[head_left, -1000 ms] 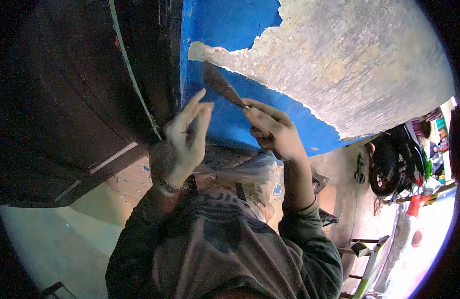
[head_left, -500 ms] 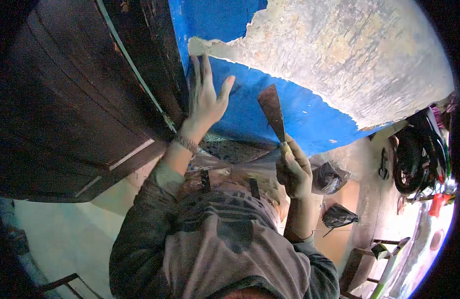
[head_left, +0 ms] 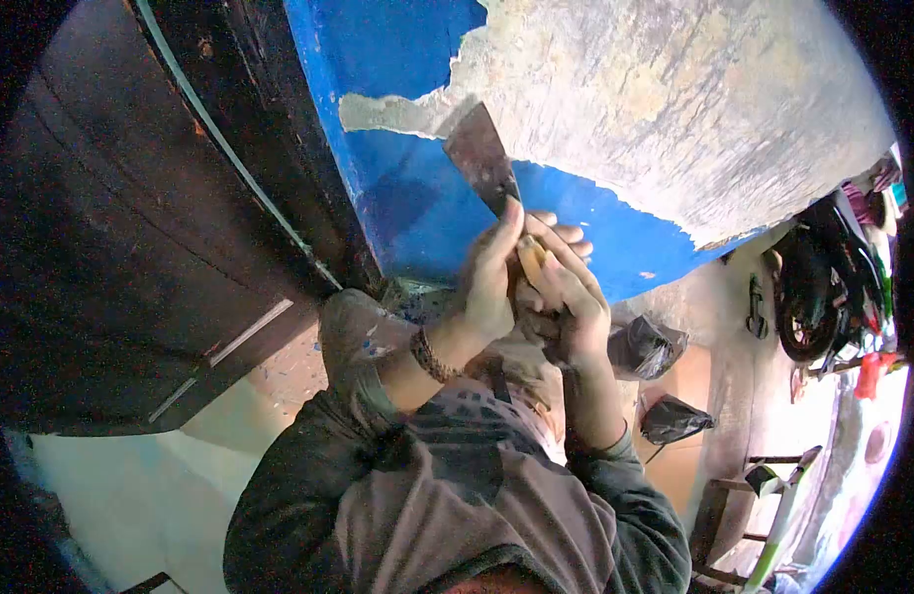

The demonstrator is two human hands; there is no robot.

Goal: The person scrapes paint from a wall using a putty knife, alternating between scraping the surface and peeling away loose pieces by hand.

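A metal scraper (head_left: 482,158) with a wooden handle points up at the wall, its blade tip at the edge where blue paint (head_left: 417,198) meets bare grey plaster (head_left: 674,109). My right hand (head_left: 568,297) grips the handle from below. My left hand (head_left: 491,277) is wrapped around the same handle from the left, thumb along the blade's base. A bracelet sits on my left wrist. Both sleeves are grey.
A dark wooden door (head_left: 130,228) stands left of the blue wall. Black plastic bags (head_left: 647,346) lie on the floor at the right. A motorcycle (head_left: 823,287) is parked at the far right. A wooden stool frame (head_left: 744,505) stands at lower right.
My left hand left the wall and joined my right hand on the scraper handle. The scraper moved up and left to the paint edge.
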